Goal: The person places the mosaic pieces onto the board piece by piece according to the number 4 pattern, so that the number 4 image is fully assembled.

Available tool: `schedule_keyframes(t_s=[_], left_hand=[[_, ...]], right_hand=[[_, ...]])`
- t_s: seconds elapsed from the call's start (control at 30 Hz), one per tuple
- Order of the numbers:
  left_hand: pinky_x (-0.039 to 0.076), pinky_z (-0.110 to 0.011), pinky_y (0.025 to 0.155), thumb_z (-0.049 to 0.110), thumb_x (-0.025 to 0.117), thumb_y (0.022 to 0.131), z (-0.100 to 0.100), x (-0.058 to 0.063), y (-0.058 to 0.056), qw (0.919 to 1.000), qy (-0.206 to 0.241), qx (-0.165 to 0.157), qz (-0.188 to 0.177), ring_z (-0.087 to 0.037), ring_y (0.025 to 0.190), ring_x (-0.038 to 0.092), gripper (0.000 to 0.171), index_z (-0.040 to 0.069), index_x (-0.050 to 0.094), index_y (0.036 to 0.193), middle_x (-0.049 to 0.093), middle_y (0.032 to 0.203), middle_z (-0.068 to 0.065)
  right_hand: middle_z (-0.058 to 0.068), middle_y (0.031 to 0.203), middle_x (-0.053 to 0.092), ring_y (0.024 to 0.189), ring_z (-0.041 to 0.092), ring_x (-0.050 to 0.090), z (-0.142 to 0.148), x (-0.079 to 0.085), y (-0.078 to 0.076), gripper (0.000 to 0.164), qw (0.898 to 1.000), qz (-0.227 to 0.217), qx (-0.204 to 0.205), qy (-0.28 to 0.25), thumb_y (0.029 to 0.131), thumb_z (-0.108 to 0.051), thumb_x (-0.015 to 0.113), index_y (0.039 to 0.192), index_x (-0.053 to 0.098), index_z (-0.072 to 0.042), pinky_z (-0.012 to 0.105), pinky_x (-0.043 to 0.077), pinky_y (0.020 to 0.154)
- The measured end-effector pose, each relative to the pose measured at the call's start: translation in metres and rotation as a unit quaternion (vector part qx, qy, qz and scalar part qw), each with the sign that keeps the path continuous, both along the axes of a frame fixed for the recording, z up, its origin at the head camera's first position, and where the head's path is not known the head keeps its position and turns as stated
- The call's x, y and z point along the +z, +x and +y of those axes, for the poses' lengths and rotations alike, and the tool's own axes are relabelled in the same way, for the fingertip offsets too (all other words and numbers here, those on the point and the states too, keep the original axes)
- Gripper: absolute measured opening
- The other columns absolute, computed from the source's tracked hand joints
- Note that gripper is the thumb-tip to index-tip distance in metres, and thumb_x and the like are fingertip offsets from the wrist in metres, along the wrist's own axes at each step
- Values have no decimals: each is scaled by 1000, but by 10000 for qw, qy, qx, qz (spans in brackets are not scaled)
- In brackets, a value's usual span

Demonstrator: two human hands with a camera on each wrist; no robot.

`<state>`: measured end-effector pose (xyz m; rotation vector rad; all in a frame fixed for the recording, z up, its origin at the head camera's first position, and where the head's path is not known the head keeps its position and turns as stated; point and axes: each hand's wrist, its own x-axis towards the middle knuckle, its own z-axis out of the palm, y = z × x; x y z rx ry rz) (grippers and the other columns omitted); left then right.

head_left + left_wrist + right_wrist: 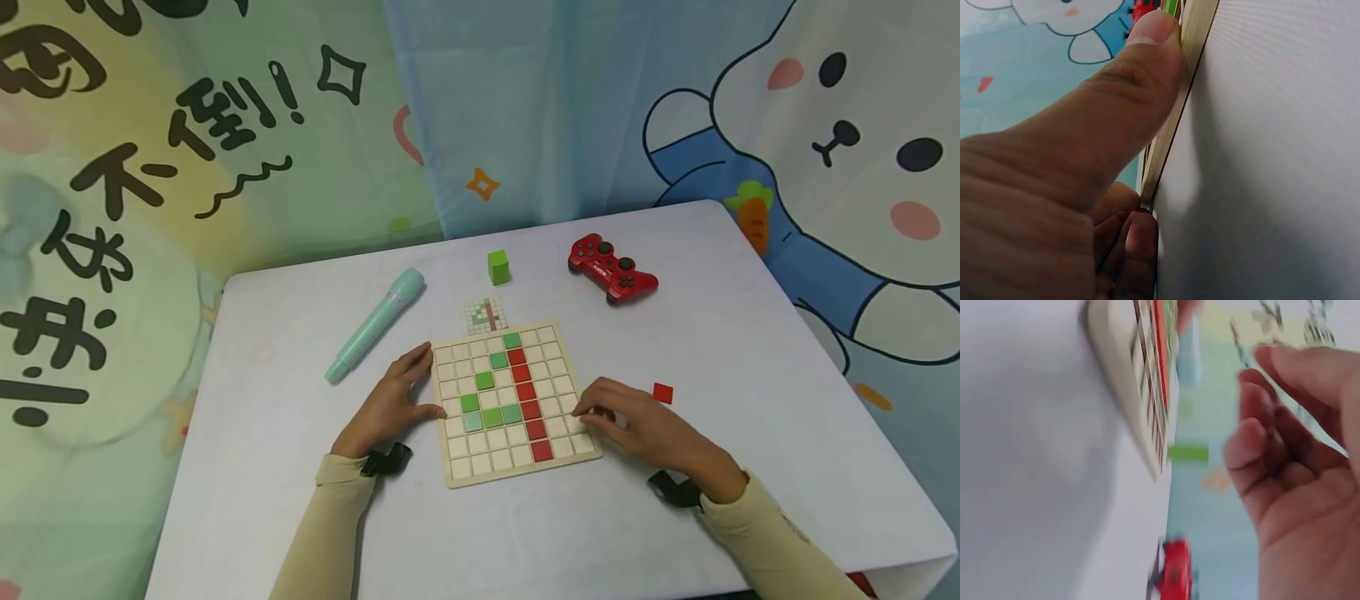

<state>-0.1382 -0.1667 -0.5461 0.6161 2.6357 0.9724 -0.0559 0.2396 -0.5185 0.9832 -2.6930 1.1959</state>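
Observation:
A square wooden grid board point(517, 472) lies flat on the white table. A column of red tiles point(531, 409) stands in it, with green tiles point(484, 380) stepping diagonally and in a short row to the left. My left hand point(393, 400) rests at the board's left edge. Its thumb point(1154, 56) touches the rim in the left wrist view, and the other fingers lie further along that side. Over the right edge, my right hand point(633, 417) hovers with loosely bent fingers point(1250, 444) and nothing visible between them. A loose red tile point(662, 392) lies just behind that hand.
A small pattern card point(486, 315) lies against the board's far edge, with a green cube point(498, 267) behind it. The red game controller point(612, 268) is at back right. A turquoise rounded-head stick point(375, 325) lies at back left. Printed curtains point(525, 108) hang behind the table.

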Motion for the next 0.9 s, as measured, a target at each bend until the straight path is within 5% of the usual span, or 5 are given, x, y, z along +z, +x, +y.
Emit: schedule_keyframes(t_s=[0.2, 0.33, 0.57, 0.77, 0.9], left_hand=[[33, -56, 131, 36, 93, 81, -1, 0, 2, 10000, -51, -39, 16, -38, 165, 26, 110, 3, 30, 166, 26, 178, -10], [33, -55, 131, 36, 93, 81, -5, 0, 3, 9999, -105, 15, 15, -37, 165, 25, 111, 3, 31, 166, 26, 179, -9], [32, -56, 131, 37, 92, 81, -7, 0, 4, 10000, -62, 42, 0, -36, 165, 25, 110, 3, 31, 166, 25, 179, -10], [32, -55, 131, 36, 92, 81, -5, -1, 3, 10000, -52, -17, 31, -36, 165, 25, 110, 3, 31, 166, 25, 179, -10], [32, -55, 131, 36, 92, 81, -3, -1, 2, 10000, -53, -56, 43, -37, 165, 25, 110, 2, 31, 166, 25, 179, -10]], right_hand=[[6, 105, 72, 91, -5, 56, 54, 0, 8, 41, 9827, 514, -1688, -571, 85, 23, 73, 114, 73, -5, 5, 46, 79], [11, 109, 71, 98, -6, 61, 77, -10, 10, 41, 9679, 572, -2322, -775, 87, 24, 70, 119, 72, -2, -2, 44, 93], [10, 109, 68, 95, -12, 50, 91, -30, 9, 34, 9673, 300, -2508, -246, 91, 15, 72, 122, 70, 0, -1, 41, 84], [9, 111, 62, 88, 2, 47, 95, -37, 13, 42, 9666, -370, -2494, 464, 90, -3, 84, 129, 68, -4, 7, 42, 73], [8, 112, 63, 90, 6, 48, 96, -35, 15, 41, 9657, -439, -2450, 743, 89, -6, 85, 127, 69, -7, 11, 43, 72]])
